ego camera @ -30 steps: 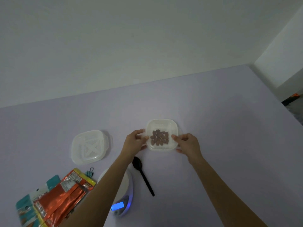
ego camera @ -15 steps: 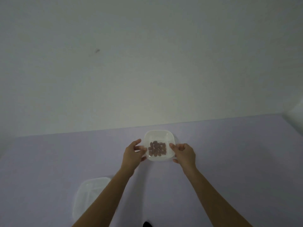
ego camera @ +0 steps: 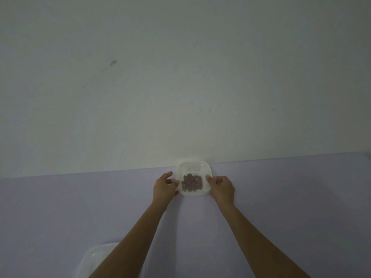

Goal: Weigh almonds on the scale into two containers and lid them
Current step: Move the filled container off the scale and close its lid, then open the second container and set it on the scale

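- Holding the container point(ego camera: 193, 165) from both sides, the left hand point(ego camera: 163, 186) grips its left edge and the right hand point(ego camera: 221, 188) grips its right edge. On each hand the thumb lies on the top rim and the fingers curl around the side.
- The two hands are apart, with the container between them. Both forearms reach forward from the bottom of the view.
- The container is white and square with round corners. It is at the far edge of the table point(ego camera: 281, 197), close against the wall point(ego camera: 180, 77).
- The almonds point(ego camera: 191, 182) lie inside it in one brown heap, in the half nearer to the person.
- I cannot tell if a lid is on this container, because the picture is dim and soft.
- A second white container point(ego camera: 96, 259) is on the table at the lower left, well apart from the first one. The left forearm hides part of it.
- The table is pale purple, and the wall is grey-white with some small dark marks point(ego camera: 113, 62).
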